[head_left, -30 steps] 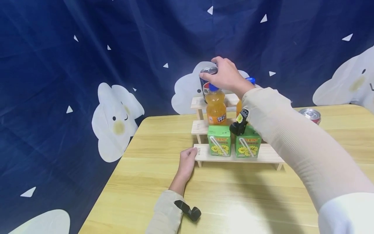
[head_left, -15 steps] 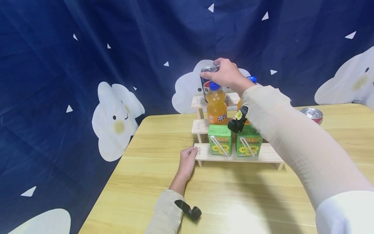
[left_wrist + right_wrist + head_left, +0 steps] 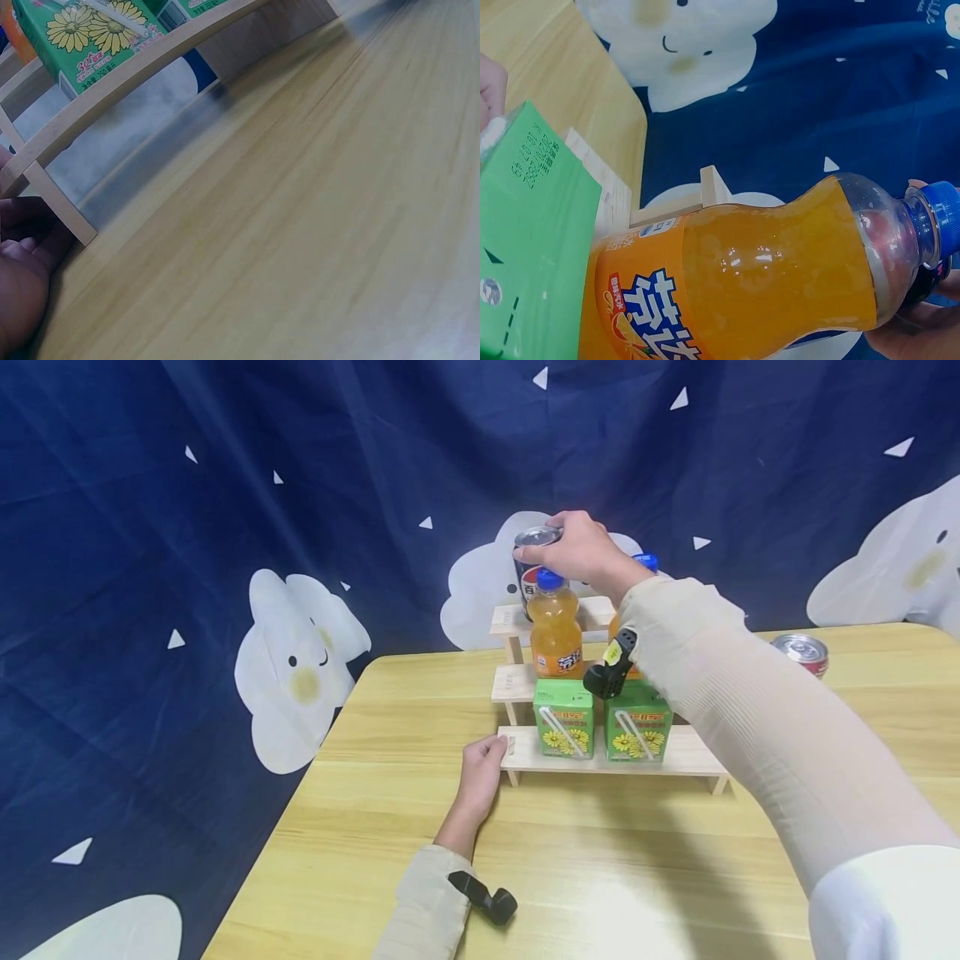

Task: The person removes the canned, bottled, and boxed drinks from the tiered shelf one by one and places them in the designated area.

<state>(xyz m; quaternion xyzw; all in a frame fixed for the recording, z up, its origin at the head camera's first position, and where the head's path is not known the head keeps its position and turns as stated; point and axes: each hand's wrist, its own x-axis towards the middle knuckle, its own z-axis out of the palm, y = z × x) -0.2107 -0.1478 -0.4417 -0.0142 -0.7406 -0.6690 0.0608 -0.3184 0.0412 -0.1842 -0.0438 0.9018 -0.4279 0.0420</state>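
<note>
At the left end of the rack's top tier (image 3: 597,612), an upright dark can (image 3: 528,578) is gripped from above by the right hand (image 3: 583,550); the lowest tier (image 3: 692,752) is held by the left hand (image 3: 481,778).

The right arm (image 3: 757,718) stretches forward and up, slanting leftward, the right hand (image 3: 583,552) curved in a wide grip; the left arm (image 3: 431,902) reaches forward lower, the left hand (image 3: 481,777) curled in a grip

Head view bright, white glare on the table (image 3: 352,827) beside the soft shadow of the right arm (image 3: 750,718); left wrist view dimmer and hazier, left fingers (image 3: 19,255) in shade; small highlights on the bottle (image 3: 802,277)
</note>
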